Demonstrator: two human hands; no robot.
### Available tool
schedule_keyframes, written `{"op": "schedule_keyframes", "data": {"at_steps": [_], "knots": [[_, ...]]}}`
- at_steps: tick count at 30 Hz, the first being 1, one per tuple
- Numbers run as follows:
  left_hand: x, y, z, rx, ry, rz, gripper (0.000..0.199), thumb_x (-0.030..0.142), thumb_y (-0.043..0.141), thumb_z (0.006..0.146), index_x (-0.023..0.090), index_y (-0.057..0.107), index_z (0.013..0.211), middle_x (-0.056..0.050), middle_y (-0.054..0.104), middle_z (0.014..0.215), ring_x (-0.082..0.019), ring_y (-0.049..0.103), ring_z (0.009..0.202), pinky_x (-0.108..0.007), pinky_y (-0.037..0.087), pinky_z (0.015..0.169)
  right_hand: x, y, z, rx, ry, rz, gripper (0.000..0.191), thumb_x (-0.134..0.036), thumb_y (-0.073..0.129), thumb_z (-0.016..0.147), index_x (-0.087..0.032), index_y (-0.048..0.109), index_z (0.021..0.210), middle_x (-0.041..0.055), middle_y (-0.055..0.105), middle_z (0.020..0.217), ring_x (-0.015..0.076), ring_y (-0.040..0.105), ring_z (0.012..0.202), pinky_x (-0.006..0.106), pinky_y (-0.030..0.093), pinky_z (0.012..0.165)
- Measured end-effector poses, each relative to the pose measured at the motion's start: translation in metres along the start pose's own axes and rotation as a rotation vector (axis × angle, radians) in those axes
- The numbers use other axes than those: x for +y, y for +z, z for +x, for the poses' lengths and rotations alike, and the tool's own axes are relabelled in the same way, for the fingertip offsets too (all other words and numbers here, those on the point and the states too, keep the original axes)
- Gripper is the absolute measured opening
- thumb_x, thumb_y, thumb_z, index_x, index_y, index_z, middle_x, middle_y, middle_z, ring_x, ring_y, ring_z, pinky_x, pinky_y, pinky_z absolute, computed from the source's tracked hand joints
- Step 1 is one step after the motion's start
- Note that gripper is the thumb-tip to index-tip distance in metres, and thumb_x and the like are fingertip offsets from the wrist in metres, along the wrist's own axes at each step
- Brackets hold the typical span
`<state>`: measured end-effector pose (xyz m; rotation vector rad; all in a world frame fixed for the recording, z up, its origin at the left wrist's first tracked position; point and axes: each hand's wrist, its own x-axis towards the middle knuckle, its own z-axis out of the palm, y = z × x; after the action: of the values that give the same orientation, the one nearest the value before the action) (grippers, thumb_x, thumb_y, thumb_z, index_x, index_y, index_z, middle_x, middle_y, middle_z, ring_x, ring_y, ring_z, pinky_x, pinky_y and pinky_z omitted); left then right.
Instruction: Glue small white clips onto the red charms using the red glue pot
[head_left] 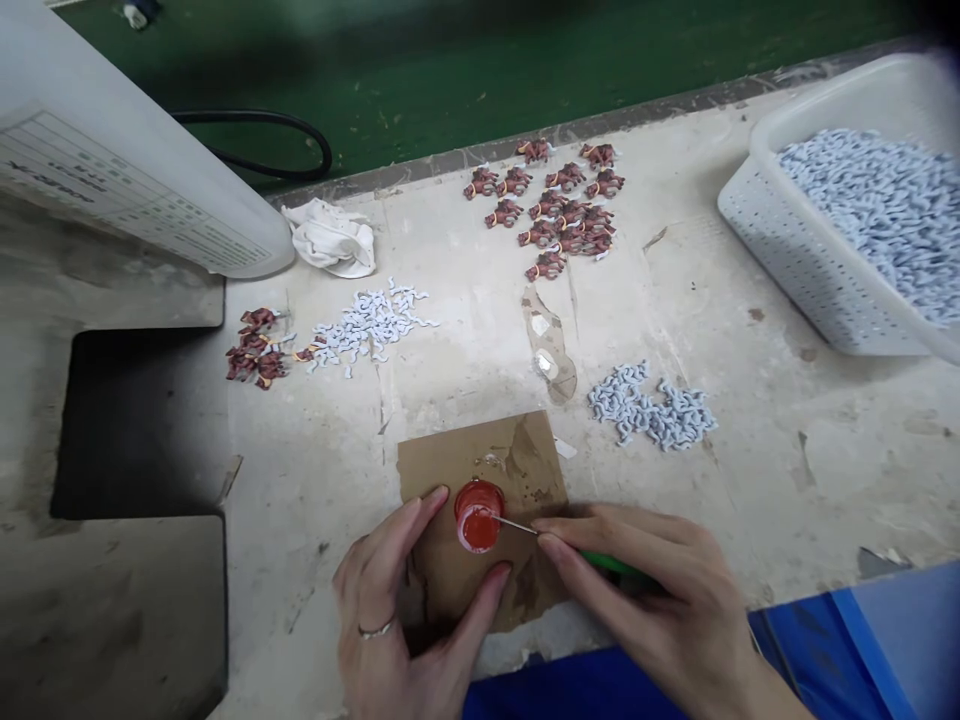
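A small cup of red paint [478, 528] stands on a piece of brown cardboard [435, 462] near the front of the table. My left hand [409, 600] is beside the cup with thumb and index finger spread around it, holding nothing; a small gap seems to separate the fingertips from the cup. Between the thumb and fingers of my right hand [645, 590] is a green-handled tool with a thin metal shaft [517, 525]. Its tip is at the paint inside the cup's rim. Most of the green handle is hidden by my fingers.
Several reddish-brown figurines [551, 215] lie at the back; another cluster [256, 350] is at left. Small curved pale pieces form a left pile [371, 325] and a grey-blue right pile [652, 410]. More fill a white basket [795, 270]. A white cloth [334, 240] sits beside a white container [150, 170].
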<state>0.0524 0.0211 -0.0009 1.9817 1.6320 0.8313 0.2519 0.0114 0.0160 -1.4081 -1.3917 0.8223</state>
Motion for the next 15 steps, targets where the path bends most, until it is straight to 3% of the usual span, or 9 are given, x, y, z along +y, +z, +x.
{"op": "schedule_keyframes", "data": {"at_steps": [6, 15], "knots": [[0.0006, 0.0009, 0.0006, 0.002, -0.01, -0.018, 0.076, 0.027, 0.085, 0.078, 0.025, 0.048, 0.144, -0.008, 0.069, 0.128, -0.025, 0.068, 0.114, -0.046, 0.052, 0.103, -0.0002, 0.0014, -0.001, -0.008, -0.022, -0.022, 0.013, -0.006, 0.068, 0.093, -0.017, 0.075, 0.094, 0.0022, 0.077, 0.077, 0.0128, 0.069, 0.057, 0.021, 0.053, 0.052], [-0.0004, 0.0005, 0.0008, 0.017, 0.007, 0.004, 0.075, 0.029, 0.085, 0.078, 0.022, 0.049, 0.144, -0.009, 0.07, 0.127, -0.024, 0.068, 0.113, -0.043, 0.054, 0.102, -0.0007, 0.0025, 0.0005, -0.017, 0.024, -0.022, 0.011, -0.009, 0.068, 0.095, -0.017, 0.075, 0.094, -0.0008, 0.075, 0.076, 0.0098, 0.066, 0.057, 0.019, 0.052, 0.054]]}}
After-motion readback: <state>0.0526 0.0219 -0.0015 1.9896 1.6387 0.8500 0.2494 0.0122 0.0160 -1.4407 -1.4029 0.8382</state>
